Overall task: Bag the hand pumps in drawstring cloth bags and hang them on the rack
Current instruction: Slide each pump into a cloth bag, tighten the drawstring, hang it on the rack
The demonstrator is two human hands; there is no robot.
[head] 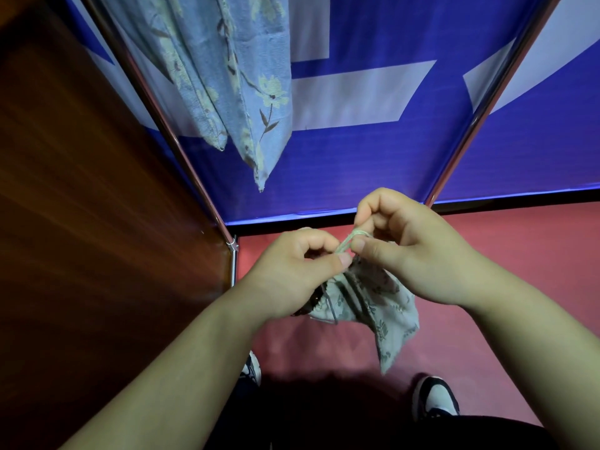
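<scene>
A pale floral drawstring cloth bag hangs between my hands at mid frame, its mouth gathered. My left hand pinches the gathered neck of the bag. My right hand pinches the light green drawstring just above the neck. A dark ridged part, perhaps the pump, shows under my left hand at the bag's edge; the rest is hidden inside. Two blue floral cloth bags hang from above at upper left, between the metal rack poles.
A brown wooden panel fills the left side. A blue and white banner stands behind the rack. A second rack pole slants at right. Red floor lies below, with my shoes at the bottom.
</scene>
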